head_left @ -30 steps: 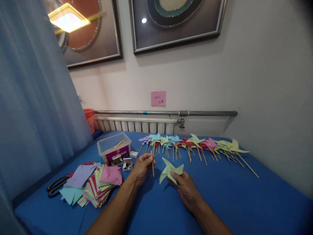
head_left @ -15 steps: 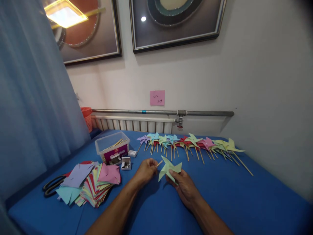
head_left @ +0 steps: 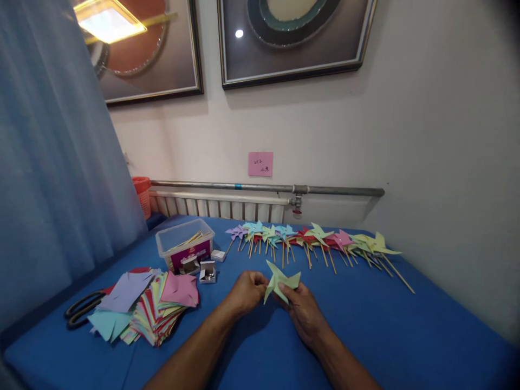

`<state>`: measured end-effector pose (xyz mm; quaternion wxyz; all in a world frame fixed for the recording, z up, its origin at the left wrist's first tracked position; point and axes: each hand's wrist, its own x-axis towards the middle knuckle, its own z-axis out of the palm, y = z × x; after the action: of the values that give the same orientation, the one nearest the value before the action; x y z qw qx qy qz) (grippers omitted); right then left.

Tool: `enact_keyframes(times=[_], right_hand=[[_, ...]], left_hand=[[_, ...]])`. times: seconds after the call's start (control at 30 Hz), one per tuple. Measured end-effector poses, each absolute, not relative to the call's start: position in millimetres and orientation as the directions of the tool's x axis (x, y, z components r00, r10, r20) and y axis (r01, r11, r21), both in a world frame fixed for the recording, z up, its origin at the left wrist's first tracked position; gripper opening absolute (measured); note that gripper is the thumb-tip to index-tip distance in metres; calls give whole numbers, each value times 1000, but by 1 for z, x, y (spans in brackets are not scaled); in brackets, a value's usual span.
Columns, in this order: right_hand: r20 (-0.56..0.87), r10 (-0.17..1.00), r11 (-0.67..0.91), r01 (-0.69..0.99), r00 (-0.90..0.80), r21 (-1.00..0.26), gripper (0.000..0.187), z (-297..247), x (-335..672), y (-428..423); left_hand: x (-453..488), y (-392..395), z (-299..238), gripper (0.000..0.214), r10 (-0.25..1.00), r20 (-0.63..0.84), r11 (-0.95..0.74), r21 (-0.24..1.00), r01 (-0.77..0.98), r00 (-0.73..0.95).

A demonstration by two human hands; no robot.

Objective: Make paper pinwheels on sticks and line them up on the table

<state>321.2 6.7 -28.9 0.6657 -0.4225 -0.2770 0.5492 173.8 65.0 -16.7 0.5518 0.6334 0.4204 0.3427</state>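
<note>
Over the blue table (head_left: 406, 336), seen from the head camera, a light green paper pinwheel (head_left: 281, 280) is held up between both hands, close to the body and just above the cloth, probably so that its centre can be seen and worked on. The right hand (head_left: 305, 313) is closed on the lower edge of the pinwheel, with the thumb pressed on the front of the paper, so the folded blades are kept together. The left hand (head_left: 246, 291) is closed too, its fingertips pinched at the left side of the pinwheel; a stick may be gripped there, but it is hidden by the fingers and cannot be told. Further back, a row of finished pinwheels (head_left: 312, 238) on wooden sticks is laid side by side along the far edge, well apart from the hands, most likely to keep the ready ones out of the way. To the left, a stack of coloured paper squares (head_left: 156, 303) is kept near the left arm, with black scissors (head_left: 83, 310) just beside it. A clear plastic box (head_left: 184, 246) with sticks and small open boxes (head_left: 208, 272) is placed between the stack and the row, within easy reach
</note>
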Motion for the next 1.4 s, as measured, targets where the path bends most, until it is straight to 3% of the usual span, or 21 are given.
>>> enact_keyframes(times=[0.87,1.4], right_hand=[[-91,955,52,-465,281,-884,36,-33,319,9],[-96,942,75,-479,323,-875,39,-31,318,10]], left_hand=[[179,62,-24,7,951,74,-128,979,161,300],[183,49,-13,10,951,149,-239,910,339,271]])
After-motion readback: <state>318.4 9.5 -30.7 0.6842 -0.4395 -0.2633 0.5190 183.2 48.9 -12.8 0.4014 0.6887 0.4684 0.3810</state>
